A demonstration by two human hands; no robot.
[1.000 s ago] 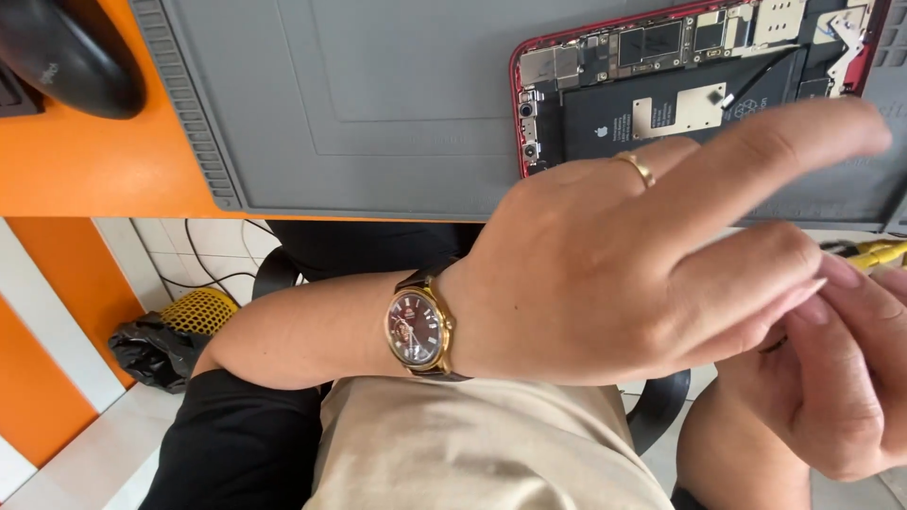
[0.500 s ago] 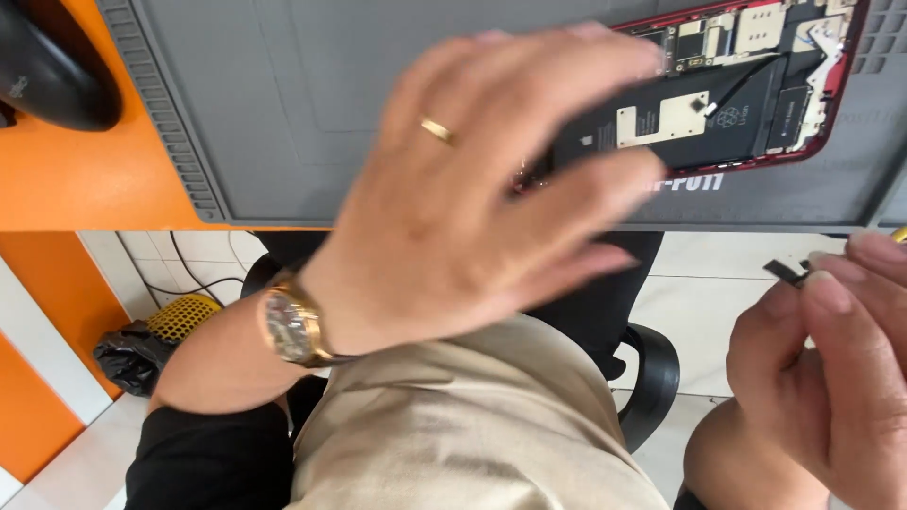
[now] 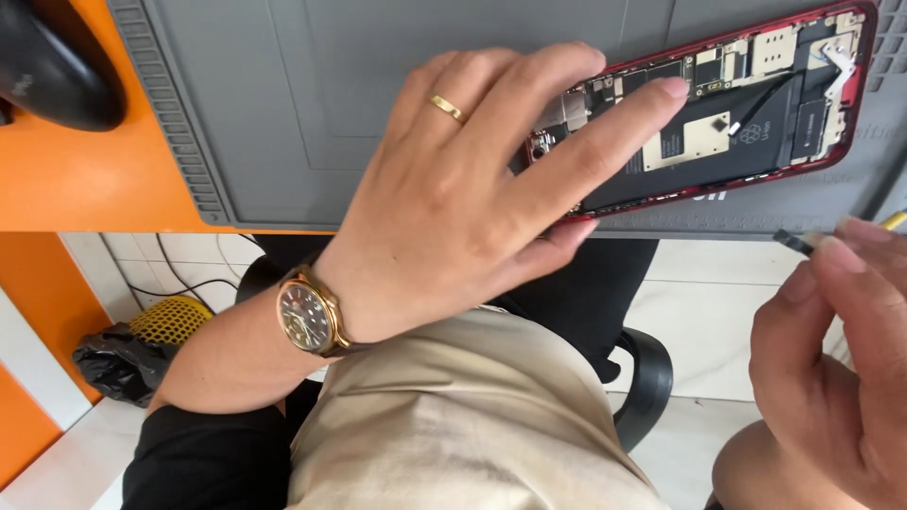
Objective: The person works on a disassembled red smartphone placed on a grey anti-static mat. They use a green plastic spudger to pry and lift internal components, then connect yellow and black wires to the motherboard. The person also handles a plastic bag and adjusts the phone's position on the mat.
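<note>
Orange worktop [image 3: 85,179] runs along the left, with a black rounded thing [image 3: 52,61] at its far corner, cut by the frame edge. Grey mat [image 3: 312,94] lies on the worktop, ribbed along its left border, its near edge flush with the worktop's lip; the broad middle of the mat is bare. Below the lip, a white tiled floor [image 3: 718,312] shows, with a yellow mesh bag [image 3: 170,321] and a black bag [image 3: 118,364] at the left beside cables.

Left hand [image 3: 472,198], with a gold ring and a gold watch [image 3: 307,316] on the wrist, reaches over the mat, fingers spread; the fingertips rest on the left end of the phone [image 3: 718,123], thumb at its near edge, not closed around it. Opened, red-framed, the phone lies tilted at the mat's right near edge, its black battery carrying a pale rectangular label, circuit boards along the far side.

Right hand [image 3: 831,368] hangs off the worktop's edge at lower right, well apart from the left hand, fingertips pinched on a small dark part [image 3: 792,242]. A yellow tip [image 3: 893,221] pokes out just beyond it. Beige trousers and a black chair fill the bottom.
</note>
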